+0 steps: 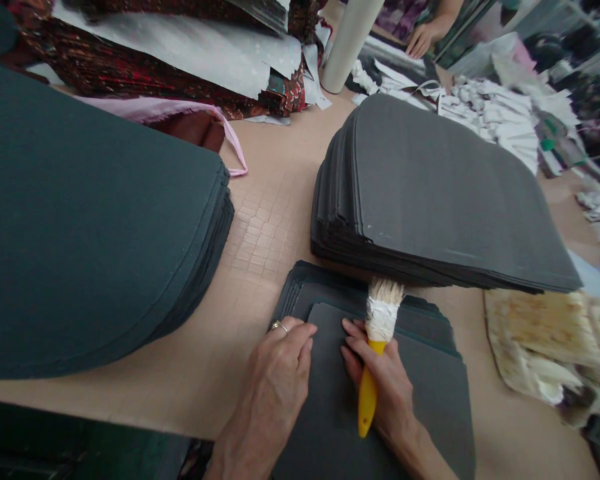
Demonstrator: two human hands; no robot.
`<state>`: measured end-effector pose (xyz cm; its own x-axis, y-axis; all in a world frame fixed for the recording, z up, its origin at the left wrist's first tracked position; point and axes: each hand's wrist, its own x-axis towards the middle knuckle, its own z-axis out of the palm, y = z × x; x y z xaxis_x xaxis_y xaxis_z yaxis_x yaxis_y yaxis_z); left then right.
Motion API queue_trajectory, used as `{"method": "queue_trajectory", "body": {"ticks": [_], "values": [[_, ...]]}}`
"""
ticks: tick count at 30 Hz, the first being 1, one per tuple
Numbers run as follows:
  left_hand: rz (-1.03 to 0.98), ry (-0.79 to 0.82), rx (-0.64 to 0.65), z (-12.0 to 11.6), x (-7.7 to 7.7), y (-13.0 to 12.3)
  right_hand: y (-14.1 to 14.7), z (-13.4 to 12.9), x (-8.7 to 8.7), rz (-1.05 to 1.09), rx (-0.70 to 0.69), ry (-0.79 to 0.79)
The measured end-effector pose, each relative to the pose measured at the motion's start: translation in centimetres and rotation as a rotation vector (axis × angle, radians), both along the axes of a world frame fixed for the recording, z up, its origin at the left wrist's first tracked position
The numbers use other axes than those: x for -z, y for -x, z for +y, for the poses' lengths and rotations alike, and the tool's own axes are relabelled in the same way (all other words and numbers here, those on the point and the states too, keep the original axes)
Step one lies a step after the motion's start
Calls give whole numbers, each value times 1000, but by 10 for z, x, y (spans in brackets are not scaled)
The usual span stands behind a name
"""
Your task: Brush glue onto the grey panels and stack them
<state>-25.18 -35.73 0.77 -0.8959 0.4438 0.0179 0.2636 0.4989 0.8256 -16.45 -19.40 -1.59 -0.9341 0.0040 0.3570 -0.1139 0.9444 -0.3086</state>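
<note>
My right hand [387, 387] is closed around a brush [373, 380] with a yellow handle, pale bristles and a white-coated ferrule. The bristles point away from me, and its fingertips rest on a dark grey sheet [340, 413]. At the sheet's left edge is my left hand [277, 380], with a ring on one finger; its fingers are curled together and pressed at that edge. Beneath the sheet lie more dark sheets [300, 283], fanned out at the far side. Part of the sheet is hidden by my hands.
A tall stack of dark grey panels [445, 187] stands beyond my hands. Large dark green panels [90, 233] are piled at left. Patterned red material [170, 80], a pale tube [353, 43], white scraps [500, 120] and a stained cloth [545, 333] surround them. Another person's hand [423, 39] shows at the back.
</note>
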Motion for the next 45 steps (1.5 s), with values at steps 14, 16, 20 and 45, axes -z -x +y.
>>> {"method": "queue_trajectory", "body": {"ticks": [14,16,20,45], "values": [[-16,148,119,2,-2,3,-3,2,3,-3,-9,67],[29,242,130,2,-8,4,-2,0,0,-6,-27,105],[171,386,118,5,-16,2,0,0,-2,20,-31,139],[398,576,449,47,-30,-12,-121,85,-6,136,473,105]]}}
